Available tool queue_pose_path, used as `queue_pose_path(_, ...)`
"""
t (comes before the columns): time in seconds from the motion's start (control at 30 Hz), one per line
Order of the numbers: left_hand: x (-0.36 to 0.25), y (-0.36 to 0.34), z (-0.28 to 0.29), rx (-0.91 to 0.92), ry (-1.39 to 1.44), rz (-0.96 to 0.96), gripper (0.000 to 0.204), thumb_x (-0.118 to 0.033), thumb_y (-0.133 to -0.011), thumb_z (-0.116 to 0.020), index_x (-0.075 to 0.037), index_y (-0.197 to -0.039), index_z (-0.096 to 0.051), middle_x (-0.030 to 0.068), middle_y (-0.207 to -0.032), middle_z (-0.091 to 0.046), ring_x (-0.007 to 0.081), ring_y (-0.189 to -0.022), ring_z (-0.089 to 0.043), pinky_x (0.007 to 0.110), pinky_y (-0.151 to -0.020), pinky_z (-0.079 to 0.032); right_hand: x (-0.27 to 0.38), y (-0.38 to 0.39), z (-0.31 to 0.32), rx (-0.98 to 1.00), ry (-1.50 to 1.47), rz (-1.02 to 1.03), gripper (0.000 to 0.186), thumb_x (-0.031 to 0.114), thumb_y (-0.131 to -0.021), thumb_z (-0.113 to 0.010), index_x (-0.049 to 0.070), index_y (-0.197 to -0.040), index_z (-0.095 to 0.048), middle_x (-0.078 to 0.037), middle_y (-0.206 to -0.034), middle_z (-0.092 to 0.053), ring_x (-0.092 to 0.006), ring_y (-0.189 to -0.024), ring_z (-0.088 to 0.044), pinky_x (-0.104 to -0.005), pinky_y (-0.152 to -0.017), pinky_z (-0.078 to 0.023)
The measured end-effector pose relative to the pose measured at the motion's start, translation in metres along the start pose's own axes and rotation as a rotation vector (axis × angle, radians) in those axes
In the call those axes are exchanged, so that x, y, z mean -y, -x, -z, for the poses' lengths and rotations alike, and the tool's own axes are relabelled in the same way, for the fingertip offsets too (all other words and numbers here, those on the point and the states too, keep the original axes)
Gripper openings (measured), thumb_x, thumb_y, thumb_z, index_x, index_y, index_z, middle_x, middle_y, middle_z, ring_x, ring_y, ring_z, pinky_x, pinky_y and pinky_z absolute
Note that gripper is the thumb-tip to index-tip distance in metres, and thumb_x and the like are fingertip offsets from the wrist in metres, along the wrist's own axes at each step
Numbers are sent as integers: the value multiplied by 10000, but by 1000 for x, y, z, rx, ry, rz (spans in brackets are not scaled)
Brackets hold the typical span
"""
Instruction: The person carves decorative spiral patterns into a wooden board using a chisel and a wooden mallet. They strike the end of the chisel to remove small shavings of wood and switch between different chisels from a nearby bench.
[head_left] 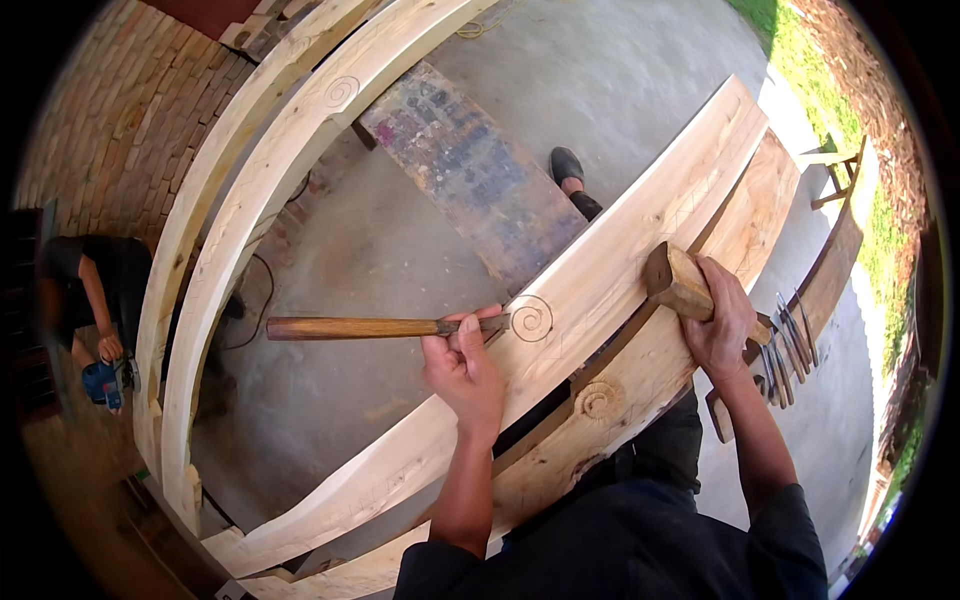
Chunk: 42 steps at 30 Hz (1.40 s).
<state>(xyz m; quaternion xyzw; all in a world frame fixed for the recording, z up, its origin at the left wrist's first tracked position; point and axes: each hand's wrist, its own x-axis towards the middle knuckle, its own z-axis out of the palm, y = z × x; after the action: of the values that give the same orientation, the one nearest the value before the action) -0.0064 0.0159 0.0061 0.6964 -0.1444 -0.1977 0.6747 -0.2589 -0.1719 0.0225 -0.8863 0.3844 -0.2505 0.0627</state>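
Observation:
My left hand (462, 370) is closed on a chisel (360, 328) with a long wooden handle, its tip at a pencilled spiral (530, 319) on a pale curved plank (650, 235). My right hand (722, 330) grips a blocky wooden mallet (675, 275), raised right of the chisel over the second plank (762, 200), which bears a carved spiral (598, 400). Several carving tools (795, 350) lie at the right, partly behind my right forearm and hand.
Curved beams (280, 155) arch along the left. Beyond them a co-worker (80, 290) holds a blue power tool (100, 382). A paint-stained board (460, 170), a shoed foot (566, 165) and a cord (262, 300) are below. A dark wooden plank (840, 270) stands at the right.

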Motion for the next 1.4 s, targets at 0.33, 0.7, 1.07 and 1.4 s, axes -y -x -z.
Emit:
queue_pose_path(0.33,3,3,-2,61,-89,-58,162,-115,-1133,-621,44,-1154,-601,142,-1084,-814,83,-951,-705,262,-893,-559,-3,-2,2,-12,-27,21,601,38,-732,-856,17,-1314,-710,-189,-1206,-763,-368,-1082,-752,-410,-945,-598)
queue_pose_path(0.7,13,8,-6,64,-477,-474,117,-80,-1106,-642,30,-1069,-621,108,-937,-826,73,-687,-677,241,-644,-540,101,-138,58,-141,-470,269,757,11,-691,-883,135,-1411,-686,-126,-1136,-799,-337,-984,-792,-384,-820,-632)
queue_pose_path(1.07,25,6,-12,41,-479,-605,98,-86,-1094,-647,6,-1127,-657,89,-930,-832,175,-717,-788,330,-650,-593,163,-190,99,-121,13,783,281,135,-802,-755,54,-1071,-743,-99,-970,-760,-248,-942,-741,-382,-842,-571)
queue_pose_path(1.4,-5,49,77,-205,-119,-226,136,-140,-1124,-626,-11,-1095,-598,75,-907,-825,59,-724,-655,258,-666,-524,0,-15,28,55,-194,-59,779,-113,-783,-769,126,-1510,-625,-183,-1401,-706,-386,-1262,-691,-447,-1048,-563)
